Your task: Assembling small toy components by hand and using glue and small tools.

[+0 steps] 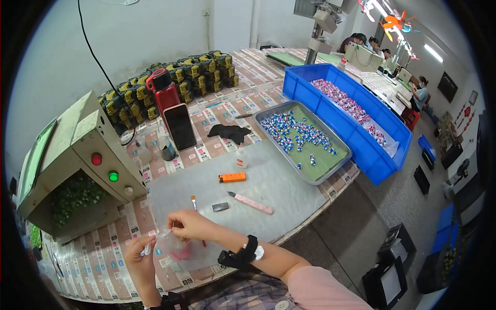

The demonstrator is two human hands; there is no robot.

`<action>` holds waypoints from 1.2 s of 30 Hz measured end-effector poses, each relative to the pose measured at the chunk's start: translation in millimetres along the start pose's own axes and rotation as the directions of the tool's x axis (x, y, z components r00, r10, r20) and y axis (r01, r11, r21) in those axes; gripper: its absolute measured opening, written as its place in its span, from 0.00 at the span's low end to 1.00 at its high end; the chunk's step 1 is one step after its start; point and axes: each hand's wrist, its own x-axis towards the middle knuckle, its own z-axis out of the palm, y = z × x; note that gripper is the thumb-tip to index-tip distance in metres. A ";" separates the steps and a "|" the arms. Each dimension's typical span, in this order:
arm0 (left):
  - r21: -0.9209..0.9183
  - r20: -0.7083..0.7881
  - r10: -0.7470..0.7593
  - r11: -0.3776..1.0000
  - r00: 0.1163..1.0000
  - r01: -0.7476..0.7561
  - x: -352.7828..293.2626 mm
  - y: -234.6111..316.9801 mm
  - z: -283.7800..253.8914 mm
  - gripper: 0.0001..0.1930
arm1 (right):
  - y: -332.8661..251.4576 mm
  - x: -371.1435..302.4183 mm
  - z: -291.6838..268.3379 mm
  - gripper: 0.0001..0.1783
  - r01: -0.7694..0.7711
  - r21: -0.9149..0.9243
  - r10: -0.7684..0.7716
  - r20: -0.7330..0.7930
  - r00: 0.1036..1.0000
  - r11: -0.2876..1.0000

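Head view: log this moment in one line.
Left hand: at clear bag, grip unclear | Right hand: pinching bag top | Pale mat: thin brush, orange item, grey block, pink pen-like tool

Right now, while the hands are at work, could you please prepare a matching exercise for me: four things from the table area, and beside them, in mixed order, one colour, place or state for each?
Things
1. tray
2. crate
3. phone
4. plastic bag

Descriptions
A. in front of the red flask
B. held by the right hand
C. blue
D. green sheet inside

Pairs: 1-D, 2-C, 3-A, 4-B
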 end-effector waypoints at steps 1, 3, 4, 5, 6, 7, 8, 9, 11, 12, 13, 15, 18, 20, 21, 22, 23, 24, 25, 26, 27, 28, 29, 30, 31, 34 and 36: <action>-0.021 0.000 -0.017 1.000 1.000 0.017 -0.5 0.3 0.5 0.06 | -2.8 -2.1 2.3 0.08 -0.002 0.001 0.002 0.000 1.000 1.000; -0.046 0.001 -0.034 0.998 0.999 0.034 2.1 2.8 4.3 0.05 | -14.2 -8.1 9.4 0.12 0.235 -0.260 -0.248 -0.020 0.968 0.937; -0.069 0.015 0.018 0.997 1.000 -0.017 5.1 5.9 8.2 0.03 | -16.5 -11.9 14.2 0.13 0.237 -0.326 -0.262 -0.033 0.965 0.915; -0.096 0.027 0.072 0.993 0.997 -0.070 7.4 8.5 11.7 0.01 | -9.8 -12.0 13.9 0.13 0.233 -0.332 -0.261 -0.041 0.965 0.914; -0.108 0.032 0.080 0.991 0.996 -0.077 9.2 9.8 13.8 0.01 | 0.1 -10.8 10.2 0.13 0.247 -0.419 -0.294 -0.049 0.955 0.873; -0.129 0.079 0.085 0.989 0.993 -0.075 10.0 8.6 13.8 0.01 | 5.8 -11.1 8.0 0.13 0.257 -0.501 -0.325 -0.052 0.944 0.827; -0.144 0.122 0.081 0.988 0.989 -0.063 8.3 5.3 11.5 0.02 | -0.3 -17.4 -0.3 0.12 0.225 -0.499 -0.317 -0.108 0.942 0.837; -0.150 0.122 0.080 0.987 0.989 -0.061 8.3 2.4 8.6 0.02 | -9.6 -28.6 -16.2 0.12 0.204 -0.467 -0.315 -0.172 0.933 0.860; -0.217 0.044 0.048 0.976 0.998 -0.037 0.4 -6.6 -9.6 0.07 | -29.7 -60.5 -47.5 0.13 0.208 -0.243 -0.277 -0.297 0.914 0.947; -0.204 -0.007 0.000 0.979 1.000 -0.002 1.1 -27.7 -11.6 0.12 | -31.4 -64.6 -75.4 0.13 0.164 -0.308 -0.265 -0.325 0.908 0.937; -0.273 -0.027 -0.034 0.962 0.999 0.026 -2.2 -38.6 -21.4 0.13 | -33.2 -85.6 -94.3 0.12 0.304 -0.406 -0.473 -0.431 0.768 0.862; -0.241 -0.035 -0.174 0.957 0.984 0.161 -8.2 -49.1 -41.2 0.10 | -57.7 -122.1 -115.4 0.09 0.300 -0.041 -0.249 -0.667 0.702 0.953; -0.456 -0.085 -0.306 0.858 0.948 0.236 2.0 -43.7 -35.3 0.08 | -31.4 -173.8 -173.3 0.07 0.143 -0.350 -0.378 -0.878 0.295 0.926; -0.426 -0.053 -0.319 0.864 0.946 0.268 12.9 -40.5 -31.4 0.09 | 5.7 -205.7 -232.8 0.11 -0.080 -0.516 -0.499 -0.851 0.165 0.853; -0.415 -0.029 -0.274 0.878 0.961 0.238 13.2 -41.0 -23.5 0.09 | 23.1 -219.1 -258.9 0.14 -0.292 -0.485 -0.481 -0.872 0.089 0.824; -0.368 -0.003 -0.239 0.903 0.971 0.221 7.4 -28.5 -11.5 0.09 | 1.1 -202.7 -228.5 0.16 -0.500 -0.538 -0.539 -0.827 0.158 0.679; -0.279 0.111 -0.094 0.953 0.989 0.122 5.3 -8.0 -8.8 0.08 | -0.6 -197.1 -220.0 0.19 -0.592 -0.704 -0.743 -0.622 0.246 0.393; -0.153 0.114 0.027 0.988 0.993 -0.009 3.5 1.1 -1.2 0.07 | -18.5 -185.8 -190.2 0.20 -0.664 -0.731 -0.844 -0.449 0.294 0.158; -0.164 0.071 0.033 0.986 0.997 -0.021 3.7 7.9 1.7 0.06 | -25.4 -183.1 -155.8 0.20 -0.638 -0.753 -0.802 -0.476 0.361 0.159; -0.251 0.052 -0.028 0.967 0.998 0.040 5.8 0.2 1.7 0.06 | -29.5 -165.0 -130.4 0.19 -0.394 -0.832 -0.724 -0.542 0.426 0.391; -0.235 0.046 -0.065 0.969 0.997 0.074 12.8 -11.3 3.3 0.06 | -28.9 -147.6 -113.5 0.17 -0.138 -0.790 -0.645 -0.576 0.503 0.598; -0.322 0.026 -0.155 0.934 0.988 0.155 8.9 -10.8 -0.9 0.07 | -30.9 -143.3 -98.0 0.17 -0.136 -0.777 -0.613 -0.578 0.539 0.614; -0.415 0.020 -0.233 0.883 0.972 0.220 4.8 -10.7 -2.4 0.07 | -31.4 -141.2 -87.2 0.15 -0.115 -0.713 -0.487 -0.577 0.656 0.691; -0.437 0.019 -0.202 0.880 0.979 0.189 -0.3 -10.0 -5.9 0.08 | -29.2 -143.3 -77.2 0.12 -0.110 -0.639 -0.356 -0.554 0.753 0.761; -0.456 0.006 -0.153 0.879 0.988 0.138 -0.7 -11.3 -10.5 0.08 | -25.0 -144.7 -69.2 0.12 -0.115 -0.633 -0.344 -0.554 0.758 0.766; -0.383 -0.002 -0.205 0.904 0.979 0.189 -13.8 -20.0 -17.8 0.09 | -17.2 -153.9 -38.5 0.09 -0.098 -0.453 -0.049 -0.302 0.952 0.886; -0.365 -0.006 -0.232 0.906 0.973 0.214 -22.9 -21.5 -22.5 0.09 | -10.5 -156.5 -7.6 0.09 -0.063 -0.422 0.046 -0.050 0.998 0.905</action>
